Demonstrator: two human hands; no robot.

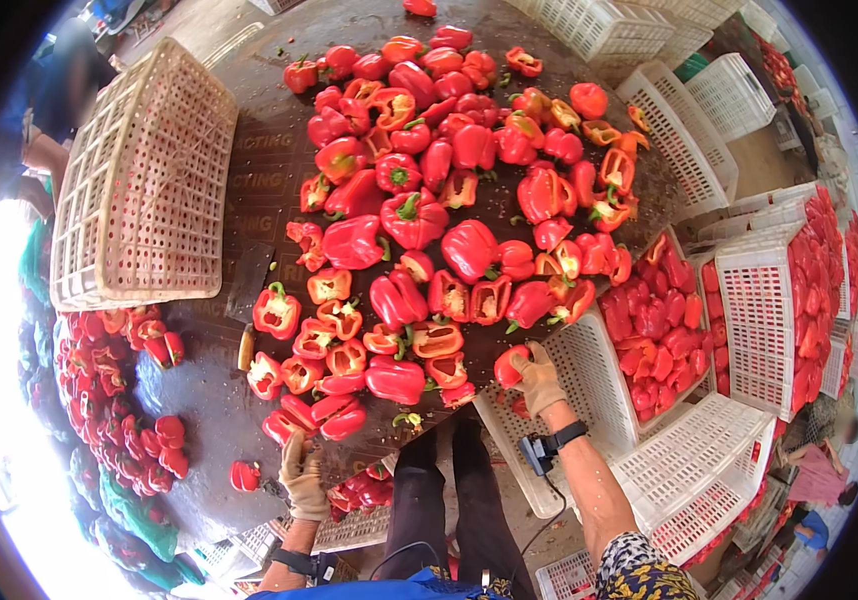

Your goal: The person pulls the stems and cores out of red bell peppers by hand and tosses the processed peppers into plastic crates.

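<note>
My right hand (pixel 540 377), in a cream work glove, grips a red bell pepper piece (pixel 510 365) at the table's edge, above a white plastic crate (pixel 579 367). My left hand (pixel 301 472), also gloved, is at the near edge of the dark table, its fingertips against cut red pepper pieces (pixel 286 424); whether they grip one is hidden. Before me lies a spread of whole bell peppers (pixel 414 217) and halved peppers (pixel 328 341) showing pale seed cores. A cleaver-like knife (pixel 250 281) with a wooden handle (pixel 247 349) rests left of the halves.
An upturned white crate (pixel 163 180) stands on the table's left, beside another pepper heap (pixel 106 405). Crates filled with red peppers (pixel 658 330) line the right side. A loose green stem (pixel 408 420) lies near my edge. A person (pixel 46 127) is at the far left.
</note>
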